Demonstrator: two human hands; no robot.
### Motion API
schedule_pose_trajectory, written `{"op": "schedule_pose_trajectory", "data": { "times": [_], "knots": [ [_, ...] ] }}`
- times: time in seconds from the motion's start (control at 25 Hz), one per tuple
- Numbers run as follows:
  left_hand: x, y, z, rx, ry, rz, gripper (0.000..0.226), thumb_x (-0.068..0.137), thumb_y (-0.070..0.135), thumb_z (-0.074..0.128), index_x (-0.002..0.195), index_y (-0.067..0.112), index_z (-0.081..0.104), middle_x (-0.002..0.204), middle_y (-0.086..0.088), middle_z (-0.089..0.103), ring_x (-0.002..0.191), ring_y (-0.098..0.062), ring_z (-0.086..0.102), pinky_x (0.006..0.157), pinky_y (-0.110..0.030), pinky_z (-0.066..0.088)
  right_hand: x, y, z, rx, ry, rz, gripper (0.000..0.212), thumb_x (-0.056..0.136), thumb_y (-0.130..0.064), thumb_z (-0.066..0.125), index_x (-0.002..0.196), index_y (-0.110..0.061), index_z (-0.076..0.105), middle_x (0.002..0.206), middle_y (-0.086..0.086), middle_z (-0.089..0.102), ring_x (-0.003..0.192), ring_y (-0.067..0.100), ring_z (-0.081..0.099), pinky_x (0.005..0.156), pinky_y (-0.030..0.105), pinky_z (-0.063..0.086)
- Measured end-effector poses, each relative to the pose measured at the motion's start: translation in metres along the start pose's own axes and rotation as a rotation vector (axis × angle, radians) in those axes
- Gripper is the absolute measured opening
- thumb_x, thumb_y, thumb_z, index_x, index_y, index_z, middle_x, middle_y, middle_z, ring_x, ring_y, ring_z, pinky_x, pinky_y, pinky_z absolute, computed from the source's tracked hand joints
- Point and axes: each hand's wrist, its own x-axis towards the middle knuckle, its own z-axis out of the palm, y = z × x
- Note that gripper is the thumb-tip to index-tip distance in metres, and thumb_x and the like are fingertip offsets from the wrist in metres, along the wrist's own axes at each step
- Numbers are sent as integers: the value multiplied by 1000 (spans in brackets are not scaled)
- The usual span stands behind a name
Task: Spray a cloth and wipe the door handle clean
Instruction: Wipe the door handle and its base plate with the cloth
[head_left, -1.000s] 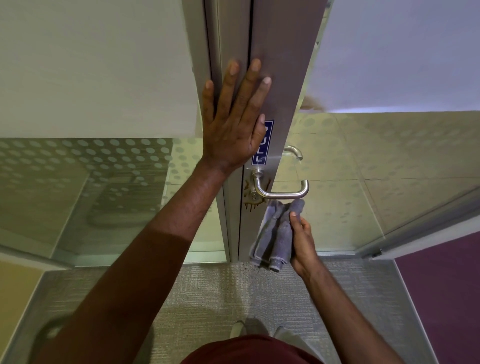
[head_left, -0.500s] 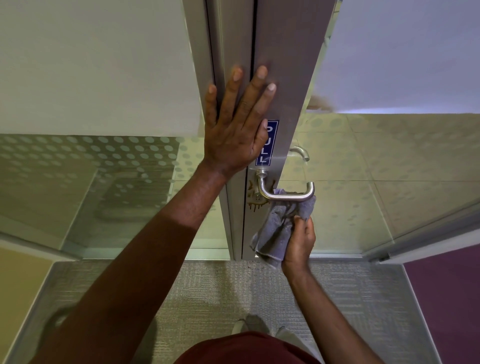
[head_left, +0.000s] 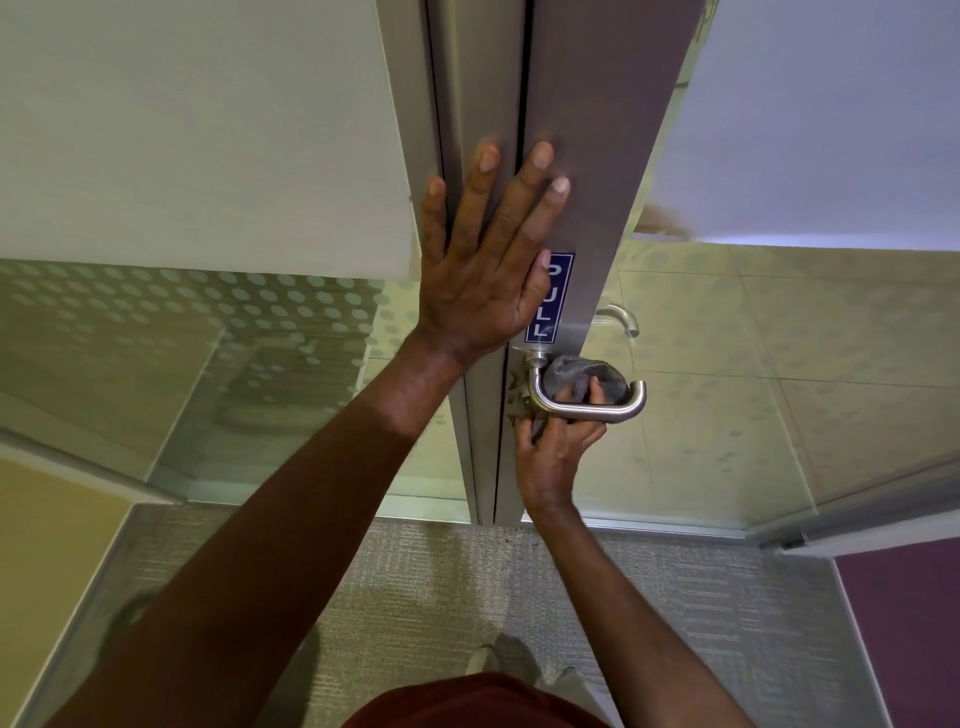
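Observation:
A brushed-metal lever door handle (head_left: 597, 411) sticks out from the grey metal door stile (head_left: 587, 208), just below a blue PULL sign (head_left: 551, 296). My right hand (head_left: 556, 447) comes up from under the lever and grips a grey cloth (head_left: 584, 378), which is bunched between the lever and the door, partly behind the bar. My left hand (head_left: 488, 260) lies flat on the stile and frame above the handle, fingers spread, holding nothing. Brown smears (head_left: 515, 397) show on the door by the handle's base. No spray bottle is in view.
A second lever (head_left: 618, 317) shows through the glass on the door's far side. Frosted dotted glass panels (head_left: 234, 332) flank the door on both sides. Grey carpet (head_left: 415, 597) lies underfoot, with a purple floor patch (head_left: 909, 623) at the right. My shoes (head_left: 498, 660) stand close to the door.
My right hand has lifted the cloth from below the handle up behind and around the lever, bunching it there. My left hand has stayed pressed on the door.

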Motion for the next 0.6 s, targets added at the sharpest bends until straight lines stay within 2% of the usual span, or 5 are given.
{"op": "schedule_pose_trajectory", "data": {
  "times": [0.28,0.36,0.44,0.52,0.6],
  "knots": [
    [1,0,3,31,-16,-23,56,106,34,51,159,22,37,164,-3,35,167,-26,-4,133,-50,-9,10,31,-7,-211,-99,-141,72,79,-6,77,147,-13,56,154,16,30,136,40,39,109,51,49],
    [1,1,3,28,-22,-36,56,106,34,50,159,22,37,164,-3,35,165,-20,-13,132,-51,-8,0,35,-5,-258,-150,-110,63,79,1,77,138,-13,63,144,20,38,125,40,47,97,53,57],
    [1,1,4,36,-27,-36,56,106,34,49,159,22,37,164,-2,36,165,-20,-14,132,-52,-7,-12,37,-6,-268,-203,-72,58,80,8,74,133,-12,65,131,19,42,110,39,52,81,50,61],
    [1,0,4,49,-17,-34,56,106,35,49,160,23,36,164,-2,35,166,-21,-11,132,-52,-7,-14,35,-6,-255,-244,-45,57,82,9,72,135,-12,63,129,14,39,106,36,53,78,45,61],
    [0,1,4,36,-5,-35,56,106,34,50,159,22,38,164,-3,37,167,-27,4,133,-51,-7,-14,33,-8,-268,-275,-27,54,84,9,71,135,-9,63,131,20,43,106,37,54,78,46,61]
  ]
}}
